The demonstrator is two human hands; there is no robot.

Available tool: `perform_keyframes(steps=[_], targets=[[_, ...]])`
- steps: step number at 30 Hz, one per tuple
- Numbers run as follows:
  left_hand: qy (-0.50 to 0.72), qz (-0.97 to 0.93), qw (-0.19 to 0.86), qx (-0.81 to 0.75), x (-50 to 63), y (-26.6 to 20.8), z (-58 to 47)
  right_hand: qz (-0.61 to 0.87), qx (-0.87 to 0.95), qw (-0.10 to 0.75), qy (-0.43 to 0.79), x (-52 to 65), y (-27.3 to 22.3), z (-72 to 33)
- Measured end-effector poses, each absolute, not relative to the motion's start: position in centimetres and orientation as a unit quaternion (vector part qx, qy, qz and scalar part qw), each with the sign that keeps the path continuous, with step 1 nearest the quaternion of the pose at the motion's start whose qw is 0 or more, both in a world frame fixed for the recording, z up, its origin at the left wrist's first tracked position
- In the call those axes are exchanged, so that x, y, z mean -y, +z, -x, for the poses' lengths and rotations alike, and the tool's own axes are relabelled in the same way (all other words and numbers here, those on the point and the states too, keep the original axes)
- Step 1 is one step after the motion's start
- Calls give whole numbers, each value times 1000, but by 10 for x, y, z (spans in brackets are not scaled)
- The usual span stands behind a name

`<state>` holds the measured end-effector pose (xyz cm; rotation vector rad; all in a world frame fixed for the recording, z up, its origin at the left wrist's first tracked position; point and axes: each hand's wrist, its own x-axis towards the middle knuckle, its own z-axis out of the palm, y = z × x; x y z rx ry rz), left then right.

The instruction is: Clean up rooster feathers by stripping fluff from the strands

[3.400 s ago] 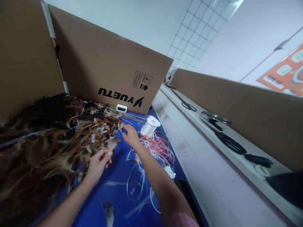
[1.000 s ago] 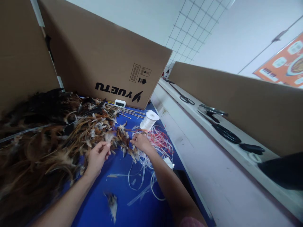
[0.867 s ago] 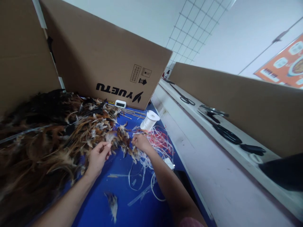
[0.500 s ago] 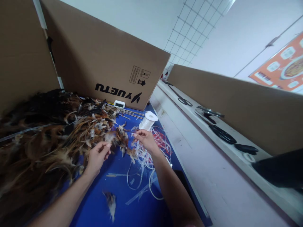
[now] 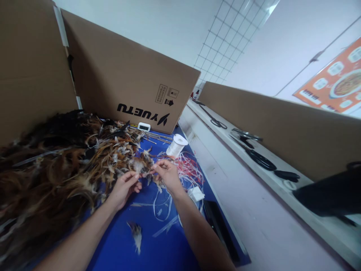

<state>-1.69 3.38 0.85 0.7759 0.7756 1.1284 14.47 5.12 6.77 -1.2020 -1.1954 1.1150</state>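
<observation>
My left hand [image 5: 125,189] is closed in a pinch over the blue table, with a fluffy grey-brown feather [image 5: 137,164] at its fingertips. Close beside it on the right, my right hand [image 5: 167,176] also pinches; what lies between its fingers is too small to make out. A strip of brown feathers [image 5: 147,158] lies just beyond both hands. To the left spreads a large heap of brown and black feathers [image 5: 70,169]. One loose feather [image 5: 136,236] rests on the table nearer to me. Behind my right hand stands a white spool of ribbon [image 5: 177,146].
Tangled white and red ribbon strips [image 5: 187,169] lie right of my hands, near a small white block [image 5: 196,194] and a black object [image 5: 220,226]. Cardboard panels [image 5: 126,67] stand behind and left. Scissors [image 5: 218,123] and black-handled tools [image 5: 261,160] lie along the ledge at right.
My right hand has moved left and toward me, bringing its fingertips close to my left hand's. My left hand has shifted slightly right. The camera view has turned a little.
</observation>
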Motion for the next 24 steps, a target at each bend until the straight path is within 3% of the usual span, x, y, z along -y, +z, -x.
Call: perform_keyframes(steps=[14, 24], targets=[[520, -352, 704, -331, -34, 2, 16, 502, 491, 554, 447, -38, 51, -128], [493, -384, 707, -330, -29, 3, 15, 501, 544, 501, 449, -26, 28, -128]])
